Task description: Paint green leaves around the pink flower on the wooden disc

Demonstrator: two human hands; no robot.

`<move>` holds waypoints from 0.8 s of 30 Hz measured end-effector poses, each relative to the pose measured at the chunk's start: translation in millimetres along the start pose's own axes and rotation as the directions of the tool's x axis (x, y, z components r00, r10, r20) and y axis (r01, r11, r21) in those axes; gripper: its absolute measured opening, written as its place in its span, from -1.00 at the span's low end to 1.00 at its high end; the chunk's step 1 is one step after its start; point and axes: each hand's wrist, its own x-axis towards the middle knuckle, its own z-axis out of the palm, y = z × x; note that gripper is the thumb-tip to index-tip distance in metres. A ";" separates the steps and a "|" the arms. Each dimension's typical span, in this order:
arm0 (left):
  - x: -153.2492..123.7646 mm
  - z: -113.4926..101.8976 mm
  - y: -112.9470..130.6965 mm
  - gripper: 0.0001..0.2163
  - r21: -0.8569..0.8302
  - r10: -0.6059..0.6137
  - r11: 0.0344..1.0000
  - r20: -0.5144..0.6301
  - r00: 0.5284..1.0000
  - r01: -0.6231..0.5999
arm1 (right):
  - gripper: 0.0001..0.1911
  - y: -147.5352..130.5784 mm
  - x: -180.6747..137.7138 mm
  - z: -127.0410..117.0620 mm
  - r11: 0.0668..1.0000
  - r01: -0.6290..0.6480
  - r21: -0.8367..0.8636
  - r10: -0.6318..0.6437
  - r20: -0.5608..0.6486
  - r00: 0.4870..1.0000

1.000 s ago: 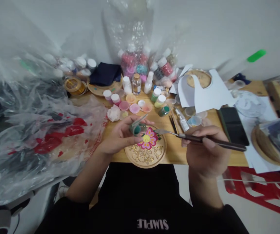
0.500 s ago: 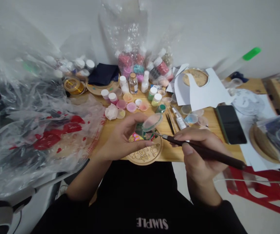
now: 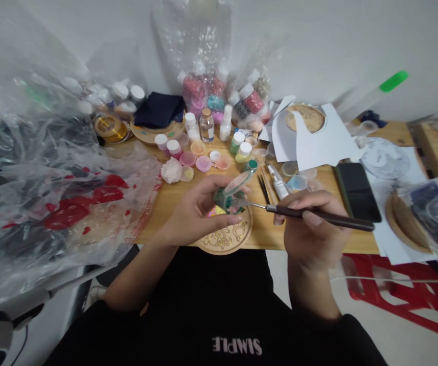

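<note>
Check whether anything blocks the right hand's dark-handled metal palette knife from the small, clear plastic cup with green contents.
Nothing visible does: the palette knife reaches the open cup, whose round translucent lid tilts up, clear of it.

Plaque (image 3: 224,239): matt wood, shiny gold raised lines. Above plaque: cup (image 3: 222,198), smooth see-through plastic. Right of plaque: knife (image 3: 285,211), shiny metal shaft, smooth dark handle; farther right, phone (image 3: 357,192), glossy black. Left of plaque: bag (image 3: 70,244), crinkled glossy plastic. Under plaque: counter (image 3: 154,223), smooth wood.
</note>
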 end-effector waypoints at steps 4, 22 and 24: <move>0.6 0.0 -2.2 -0.63 -0.022 -0.045 0.999 0.025 0.999 0.046 | -0.85 6.9 0.5 -3.9 0.999 -0.021 0.041 0.021 -0.001 1.000; -8.1 -59.6 -60.6 -0.66 -0.178 0.016 0.981 -0.301 0.953 -0.072 | -0.81 34.9 -29.7 -49.0 0.991 -0.133 0.023 0.135 -0.137 0.981; -7.6 -59.0 -59.9 -0.67 -0.187 -0.014 0.982 -0.289 0.957 -0.042 | -0.81 37.1 -33.9 -49.3 0.989 -0.149 -0.021 0.143 -0.170 0.975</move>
